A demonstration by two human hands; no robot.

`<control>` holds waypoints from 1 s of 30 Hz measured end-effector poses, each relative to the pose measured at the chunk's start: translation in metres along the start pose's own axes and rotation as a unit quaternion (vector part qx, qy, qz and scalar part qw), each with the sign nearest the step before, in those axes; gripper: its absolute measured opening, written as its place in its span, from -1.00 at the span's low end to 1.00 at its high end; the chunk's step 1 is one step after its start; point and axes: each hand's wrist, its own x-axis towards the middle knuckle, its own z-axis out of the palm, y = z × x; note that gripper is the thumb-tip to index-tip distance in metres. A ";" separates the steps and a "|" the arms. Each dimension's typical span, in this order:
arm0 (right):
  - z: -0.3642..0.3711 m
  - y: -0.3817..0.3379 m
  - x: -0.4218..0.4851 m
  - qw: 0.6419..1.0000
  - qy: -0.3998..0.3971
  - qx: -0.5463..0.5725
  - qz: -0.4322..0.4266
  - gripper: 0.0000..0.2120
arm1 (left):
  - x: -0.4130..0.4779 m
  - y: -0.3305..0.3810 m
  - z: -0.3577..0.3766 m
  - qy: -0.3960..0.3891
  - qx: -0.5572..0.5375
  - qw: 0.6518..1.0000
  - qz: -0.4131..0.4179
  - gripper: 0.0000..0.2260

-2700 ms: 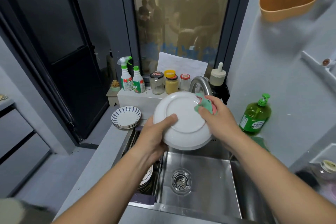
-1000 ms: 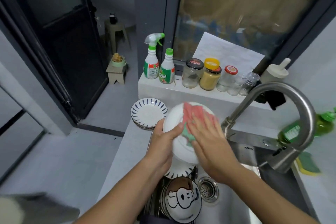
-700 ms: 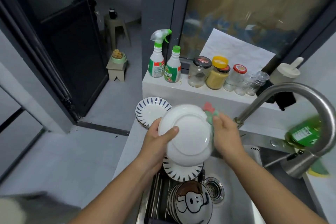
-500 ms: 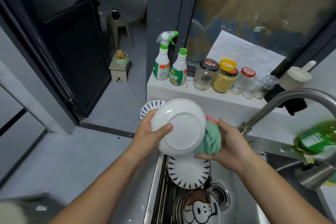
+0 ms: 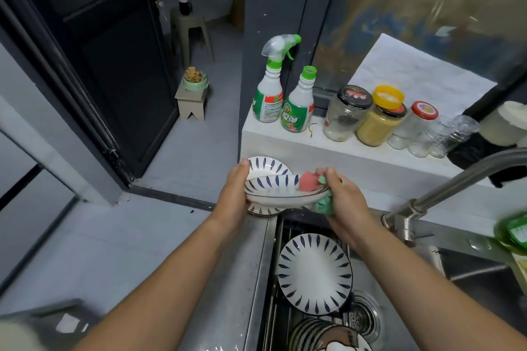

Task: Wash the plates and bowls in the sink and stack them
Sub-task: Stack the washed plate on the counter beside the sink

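- Stacking step, I'd say: the white plate with blue leaf strokes (image 5: 278, 190) is held almost level, right over the stack of matching plates (image 5: 266, 164) on the grey counter just far-left of the steel sink (image 5: 263, 265).
- Left hand (image 5: 235, 194) grips the plate's left rim, thumb on top and fingers curled under.
- Right hand (image 5: 343, 204) is closed round a pink and green dishcloth (image 5: 309, 182), which it pinches against the plate's right rim.
- Can't really tell from this angle whether the plate is touching the stack yet or just hovering above it.
- Next move, imo: set it down centred on the pile, let go with the left hand, and pull the cloth off the rim so it doesn't get trapped.
- Plenty left: another blue-stroked plate (image 5: 313, 273) sits in the sink, with a pile of striped dishes (image 5: 306, 333) nearer, at the frame's edge.
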 end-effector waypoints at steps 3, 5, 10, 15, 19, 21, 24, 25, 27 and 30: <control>0.008 0.014 0.017 0.994 0.011 -0.097 -0.048 -0.67 | 0.016 -0.002 -0.011 0.030 0.051 0.998 0.027 -0.53; 0.014 0.027 0.034 0.986 0.017 -0.155 -0.065 -0.52 | 0.028 -0.004 -0.017 0.037 0.104 0.993 0.039 -0.69; 0.031 0.051 0.065 0.974 0.033 -0.207 -0.087 -0.74 | 0.056 -0.022 -0.027 0.083 0.166 0.981 0.050 -0.88; 0.033 0.068 0.084 0.967 0.044 -0.227 -0.110 -0.73 | 0.076 -0.043 -0.031 0.099 0.174 0.978 0.051 -0.57; 0.037 0.078 0.095 0.966 0.061 -0.215 -0.132 -0.76 | 0.088 -0.054 -0.036 0.102 0.187 0.975 0.057 -0.51; 0.039 0.083 0.098 0.968 0.078 -0.199 -0.131 -0.79 | 0.091 -0.060 -0.038 0.110 0.185 0.975 0.063 -0.50; 0.040 0.091 0.102 0.970 0.096 -0.185 -0.127 -0.77 | 0.095 -0.068 -0.040 0.110 0.200 0.971 0.075 -0.36; 0.040 0.093 0.103 0.970 0.100 -0.183 -0.126 -0.76 | 0.097 -0.070 -0.040 0.112 0.213 0.967 0.078 -0.33; 0.040 0.093 0.106 0.968 0.099 -0.191 -0.126 -0.75 | 0.101 -0.072 -0.043 0.120 0.231 0.961 0.089 -0.36; 0.039 0.093 0.108 0.966 0.088 -0.210 -0.123 -0.72 | 0.106 -0.074 -0.045 0.135 0.248 0.954 0.099 -0.49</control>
